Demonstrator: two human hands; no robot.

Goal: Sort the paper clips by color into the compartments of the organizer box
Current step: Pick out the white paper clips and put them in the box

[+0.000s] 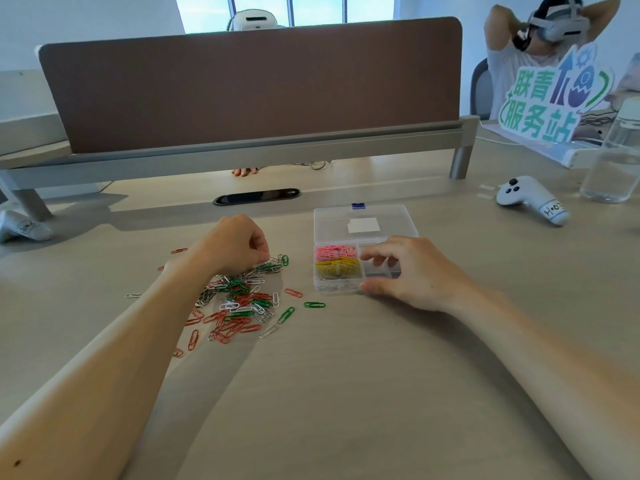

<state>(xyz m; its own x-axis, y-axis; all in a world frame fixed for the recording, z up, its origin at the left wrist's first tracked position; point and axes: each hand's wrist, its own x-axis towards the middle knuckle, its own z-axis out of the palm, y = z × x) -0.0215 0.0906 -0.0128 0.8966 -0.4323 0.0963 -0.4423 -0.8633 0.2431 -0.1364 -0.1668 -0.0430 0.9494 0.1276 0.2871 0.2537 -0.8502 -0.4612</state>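
Desk [346, 393]: paper clip pile [239, 299], red, green, white, silver, sits at 9 o'clock of the organizer box [332, 223]. Box lid open, with sorted clips [336, 266] in the left compartments — pink, yellow, silver. Your right hand [412, 271] clamps the box's 3 o'clock side. Your left hand [239, 244] pinches clips at the pile's 1 o'clock edge.

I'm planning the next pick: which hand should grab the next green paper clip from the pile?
Left. The left hand is at the loose paper clip pile, fingers curled over green ones; the right hand holds the organizer box.
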